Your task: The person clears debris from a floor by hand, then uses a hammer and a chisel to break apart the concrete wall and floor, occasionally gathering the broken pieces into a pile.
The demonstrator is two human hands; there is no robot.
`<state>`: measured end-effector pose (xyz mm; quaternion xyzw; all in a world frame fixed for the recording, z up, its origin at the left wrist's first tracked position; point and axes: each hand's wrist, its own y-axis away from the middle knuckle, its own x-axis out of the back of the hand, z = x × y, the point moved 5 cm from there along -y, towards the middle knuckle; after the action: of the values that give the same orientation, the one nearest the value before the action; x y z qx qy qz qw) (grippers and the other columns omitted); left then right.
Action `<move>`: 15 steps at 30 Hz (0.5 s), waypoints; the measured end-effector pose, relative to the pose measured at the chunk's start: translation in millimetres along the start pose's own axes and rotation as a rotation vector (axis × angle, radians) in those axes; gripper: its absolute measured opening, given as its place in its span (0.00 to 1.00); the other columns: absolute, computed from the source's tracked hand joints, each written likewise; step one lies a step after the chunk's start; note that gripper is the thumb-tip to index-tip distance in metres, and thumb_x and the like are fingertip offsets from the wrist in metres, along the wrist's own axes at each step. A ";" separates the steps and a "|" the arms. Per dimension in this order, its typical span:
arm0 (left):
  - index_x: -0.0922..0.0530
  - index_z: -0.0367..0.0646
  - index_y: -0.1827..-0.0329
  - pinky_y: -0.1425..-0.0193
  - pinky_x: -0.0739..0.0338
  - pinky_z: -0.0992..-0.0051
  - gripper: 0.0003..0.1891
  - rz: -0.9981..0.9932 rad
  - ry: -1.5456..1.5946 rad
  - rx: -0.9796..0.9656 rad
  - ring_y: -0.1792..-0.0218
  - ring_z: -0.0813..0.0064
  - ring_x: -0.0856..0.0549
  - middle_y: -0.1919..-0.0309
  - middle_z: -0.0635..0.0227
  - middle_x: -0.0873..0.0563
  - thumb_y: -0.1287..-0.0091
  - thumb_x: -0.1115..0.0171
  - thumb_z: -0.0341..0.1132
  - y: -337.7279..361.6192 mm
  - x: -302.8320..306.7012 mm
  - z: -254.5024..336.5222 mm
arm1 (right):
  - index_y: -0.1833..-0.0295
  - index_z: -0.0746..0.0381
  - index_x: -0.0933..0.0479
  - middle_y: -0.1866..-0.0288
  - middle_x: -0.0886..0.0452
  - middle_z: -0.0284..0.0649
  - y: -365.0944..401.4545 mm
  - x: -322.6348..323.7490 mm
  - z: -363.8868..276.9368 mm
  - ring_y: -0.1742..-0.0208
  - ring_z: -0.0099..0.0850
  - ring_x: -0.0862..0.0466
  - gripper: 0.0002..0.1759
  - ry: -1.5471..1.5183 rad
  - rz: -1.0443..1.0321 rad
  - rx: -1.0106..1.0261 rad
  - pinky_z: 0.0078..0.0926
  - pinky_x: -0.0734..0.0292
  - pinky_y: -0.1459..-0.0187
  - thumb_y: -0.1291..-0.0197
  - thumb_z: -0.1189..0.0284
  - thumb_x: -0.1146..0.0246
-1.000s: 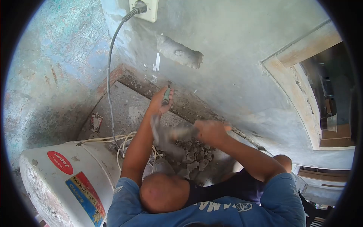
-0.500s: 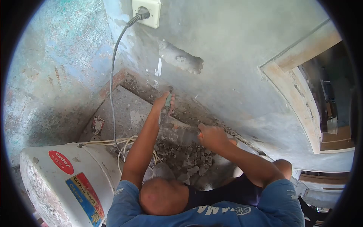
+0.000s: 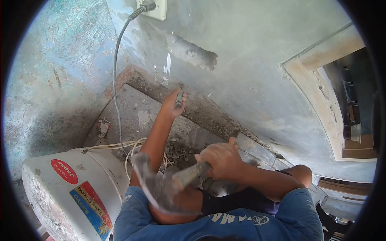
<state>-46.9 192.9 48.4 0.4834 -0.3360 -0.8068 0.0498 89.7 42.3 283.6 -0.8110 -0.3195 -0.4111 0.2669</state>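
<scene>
My left hand (image 3: 171, 105) is closed around the green handle of a chisel (image 3: 179, 99), its tip at the foot of the grey wall near the corner. My right hand (image 3: 223, 160) grips a hammer (image 3: 189, 175) by its handle. The hammer head is smeared by motion and hangs close to my body, over my left forearm and knee, well apart from the chisel. A narrow broken-out channel (image 3: 205, 116) runs along the wall's base, beside my left hand.
On the left a white drum (image 3: 40, 180) with stickers lies tilted, pale cable across it. A grey cord (image 3: 116, 80) hangs from a wall socket (image 3: 159, 10). Rubble (image 3: 181, 150) lies on the floor by my legs. A hole (image 3: 193, 52) is broken into the wall; a wooden frame (image 3: 317, 88) stands right.
My right hand has drawn the hammer back from near the chisel toward my body. My left hand still holds the chisel at almost the same spot.
</scene>
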 end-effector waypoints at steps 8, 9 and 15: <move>0.28 0.40 0.62 0.77 0.27 0.79 0.11 -0.148 -0.214 0.050 0.76 0.77 0.22 0.71 0.67 0.21 0.31 0.45 0.40 -27.0 4.7 6.2 | 0.68 0.59 0.25 0.76 0.23 0.41 0.9 -35.1 98.0 0.71 0.40 0.19 0.07 0.325 -0.156 -0.529 0.39 0.26 0.70 0.54 0.73 0.34; 0.28 0.40 0.62 0.77 0.27 0.79 0.11 -0.135 -0.203 0.073 0.76 0.77 0.22 0.71 0.67 0.21 0.31 0.45 0.40 -20.9 11.0 -7.1 | 0.65 0.58 0.25 0.77 0.24 0.39 11.8 -35.5 72.3 0.70 0.39 0.19 0.08 0.249 -0.150 -0.460 0.39 0.25 0.68 0.53 0.74 0.36; 0.26 0.41 0.62 0.77 0.26 0.83 0.12 0.055 0.063 -0.048 0.77 0.81 0.23 0.73 0.69 0.21 0.31 0.46 0.42 -2.2 -11.6 1.0 | 0.56 0.62 0.28 0.71 0.20 0.49 13.6 -22.4 28.0 0.67 0.50 0.19 0.14 0.077 0.047 0.126 0.46 0.24 0.65 0.48 0.70 0.40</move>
<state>-41.1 199.8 56.0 0.4978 -0.3281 -0.7973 0.0942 103.3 46.2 248.0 -0.7833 -0.3151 -0.4149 0.3391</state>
